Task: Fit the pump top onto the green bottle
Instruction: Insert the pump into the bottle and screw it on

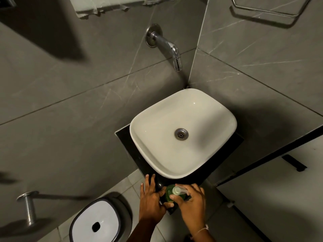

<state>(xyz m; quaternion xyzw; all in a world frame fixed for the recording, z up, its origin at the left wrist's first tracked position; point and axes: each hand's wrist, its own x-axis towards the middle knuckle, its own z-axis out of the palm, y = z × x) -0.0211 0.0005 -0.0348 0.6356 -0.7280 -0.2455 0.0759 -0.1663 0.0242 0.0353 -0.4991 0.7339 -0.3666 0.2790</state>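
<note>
— Where's the green bottle?
— Between my hands, on the dark counter corner. My left hand steadies its side, thumb against it.
— And the pump top?
— Sitting on the bottle's neck; my right hand curls its fingers around it.

White basin under wall tap

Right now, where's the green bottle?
Head view, bottom centre: the bottle stands on the dark counter in front of the sink, between the left hand and right hand.
</note>
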